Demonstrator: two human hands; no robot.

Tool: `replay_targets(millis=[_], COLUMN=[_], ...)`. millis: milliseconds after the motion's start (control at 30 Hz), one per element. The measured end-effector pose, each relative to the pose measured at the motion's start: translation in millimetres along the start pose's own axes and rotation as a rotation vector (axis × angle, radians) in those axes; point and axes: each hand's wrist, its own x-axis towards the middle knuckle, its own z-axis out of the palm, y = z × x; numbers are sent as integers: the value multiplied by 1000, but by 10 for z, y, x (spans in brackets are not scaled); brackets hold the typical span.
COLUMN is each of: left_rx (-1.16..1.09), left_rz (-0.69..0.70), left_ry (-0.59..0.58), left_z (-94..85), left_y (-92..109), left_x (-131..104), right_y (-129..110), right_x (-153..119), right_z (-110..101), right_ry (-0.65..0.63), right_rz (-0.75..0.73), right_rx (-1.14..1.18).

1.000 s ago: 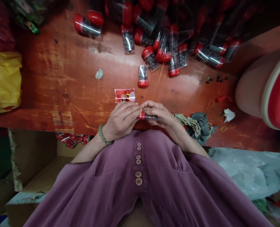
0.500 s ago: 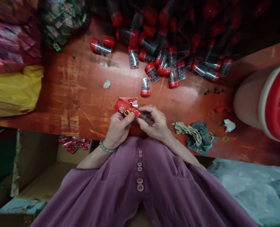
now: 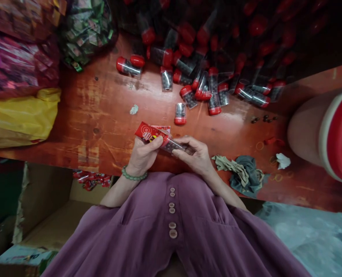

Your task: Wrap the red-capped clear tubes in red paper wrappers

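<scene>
- The left hand (image 3: 143, 154) is at the near edge of the desk (image 3: 101, 127), its fingers pinched on a red printed packet (image 3: 148, 133) that sticks up and out to the left.
- The right hand (image 3: 194, 154) is just beside it, fingers closed around a small clear tube (image 3: 173, 145) of dark beads, lying slanted between the two hands; the tube's end meets the packet.
- A bead bracelet (image 3: 133, 177) sits on the left wrist.
- Further back on the desk lies a heap of red-capped tubes (image 3: 205, 84), with one tube (image 3: 180, 114) apart from it, nearer the hands.
- Crumpled rags (image 3: 242, 171) lie right of the right hand.
- A yellow bag (image 3: 20, 115) is at far left, a red-lidded bucket (image 3: 329, 134) at far right.
</scene>
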Motion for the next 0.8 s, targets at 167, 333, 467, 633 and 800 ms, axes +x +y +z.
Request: replay_targets(millis=[167,333,467,633,800], left_rx=[14,121,111,-36,5], left_rz=[42,69,-8,-25,-3], left_ry=[-66,-83,-65,0,-18], left_z=[46,30,7,32,-17], left_y=[17,-12,-44,-82,-79], left_x=[44,62,84,108,131], right_y=[27,34,78,93,139], right_x=[21,18,29,72,99], right_z=[45,53,124,186,160], right_ry=[128,65,140,153,178], right_rz=[-116,60,133,30,-19], right_rx=[-31,165,221,144,14])
